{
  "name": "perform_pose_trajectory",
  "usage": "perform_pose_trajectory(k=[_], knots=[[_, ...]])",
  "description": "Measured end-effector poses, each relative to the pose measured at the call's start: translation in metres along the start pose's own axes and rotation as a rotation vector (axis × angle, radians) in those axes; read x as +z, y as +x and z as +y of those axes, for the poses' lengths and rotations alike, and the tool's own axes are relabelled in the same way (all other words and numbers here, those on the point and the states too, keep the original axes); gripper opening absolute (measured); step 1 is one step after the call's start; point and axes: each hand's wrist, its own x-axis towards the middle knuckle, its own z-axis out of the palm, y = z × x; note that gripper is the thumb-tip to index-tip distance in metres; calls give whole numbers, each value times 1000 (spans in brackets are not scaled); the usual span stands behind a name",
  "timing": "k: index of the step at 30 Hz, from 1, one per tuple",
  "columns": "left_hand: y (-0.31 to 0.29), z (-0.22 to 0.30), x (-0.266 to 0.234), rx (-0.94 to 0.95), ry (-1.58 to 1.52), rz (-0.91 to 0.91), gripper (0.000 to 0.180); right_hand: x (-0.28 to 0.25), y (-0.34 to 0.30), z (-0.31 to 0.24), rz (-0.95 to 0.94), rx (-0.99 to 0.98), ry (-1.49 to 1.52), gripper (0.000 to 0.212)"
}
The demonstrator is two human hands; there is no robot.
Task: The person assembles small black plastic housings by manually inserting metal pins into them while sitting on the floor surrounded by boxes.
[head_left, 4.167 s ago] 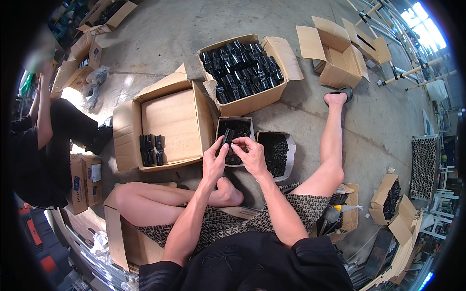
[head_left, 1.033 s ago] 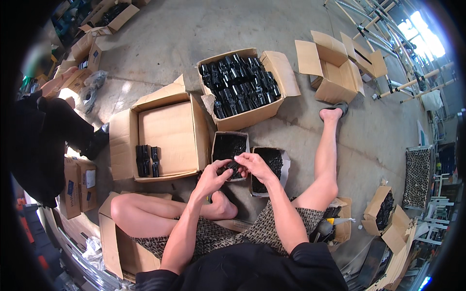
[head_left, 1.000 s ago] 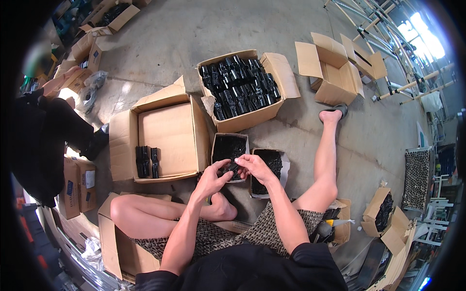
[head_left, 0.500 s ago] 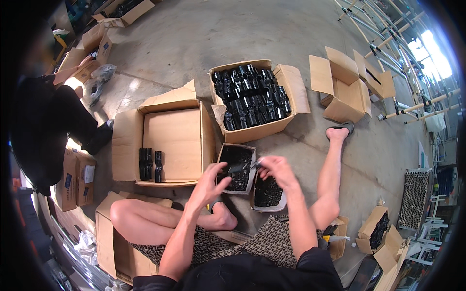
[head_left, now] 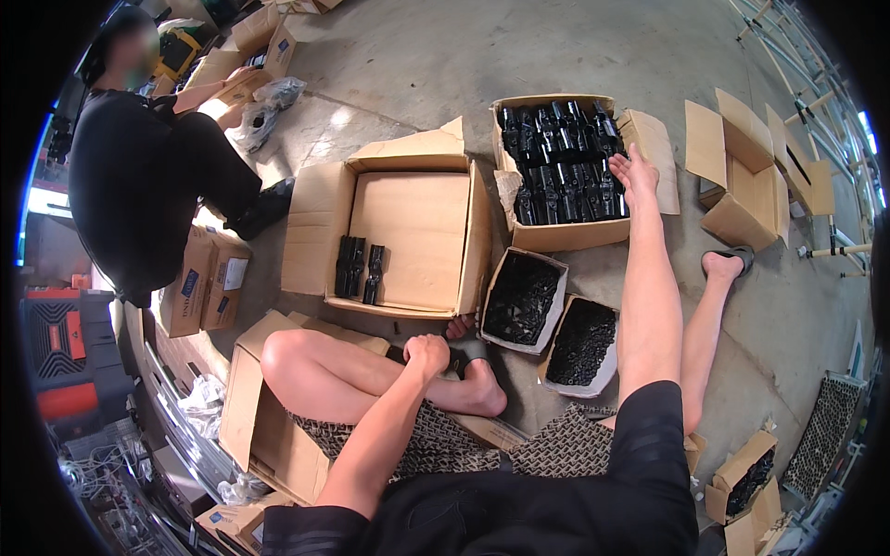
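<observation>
My right hand is stretched far out over an open cardboard box packed with several black plastic parts. Its fingers are spread and rest on the parts at the box's right side. My left hand is closed in a fist by my bent leg, next to my foot, and a small dark part sticks out of it. Between my legs stand two small open boxes of tiny black pieces, one to the left and one to the right.
A large open carton with a few black parts lying at its left side sits ahead on the left. Another person in black crouches at the far left among cartons. Empty cartons stand at the right.
My hands were together over the small boxes. The right hand has since left and reached forward to the big box of black parts, while the left hand dropped to my leg.
</observation>
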Motion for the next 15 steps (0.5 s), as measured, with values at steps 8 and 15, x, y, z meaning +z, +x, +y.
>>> perform_pose_trajectory(k=[8, 15], knots=[[39, -52, -24, -398, -158, -125, 32, -59, -122, 63, -196, -47, -231, 20], [124, -90, 56, -316, -121, -117, 37, -90, -207, 85, -308, 91, -277, 20]])
